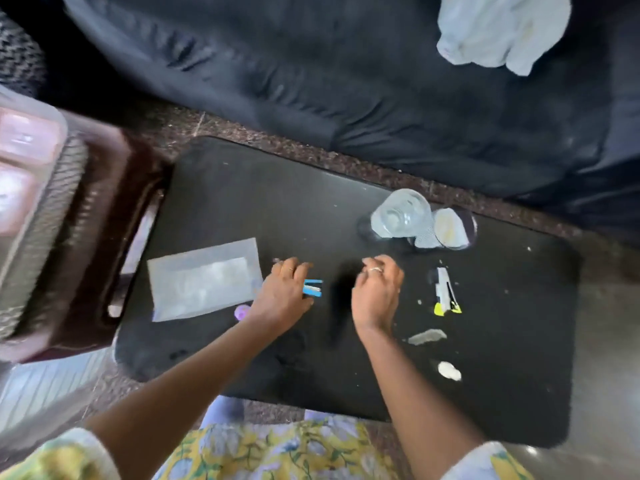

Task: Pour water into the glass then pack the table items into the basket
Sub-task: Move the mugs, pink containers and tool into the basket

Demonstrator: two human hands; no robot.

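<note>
A clear glass (400, 214) stands at the far right of the black table (502, 393), with a second round clear vessel (450, 228) touching it. My left hand (284, 292) lies mid-table, its fingers and thumb closed around a small blue item (313, 287). My right hand (377, 292) is beside it with its fingers curled down onto the table. A dark blurred shape (341, 299) lies between the hands; I cannot tell whether my right hand holds it. The brown basket (86, 237) stands off the table's left end.
On the table lie a white envelope (204, 284), a purple bit (242, 311), a white and yellow tool (446, 291), a grey scrap (426, 337) and a white scrap (449, 370). A clear plastic container (20, 168) sits at far left. A dark sofa (346, 81) runs behind the table.
</note>
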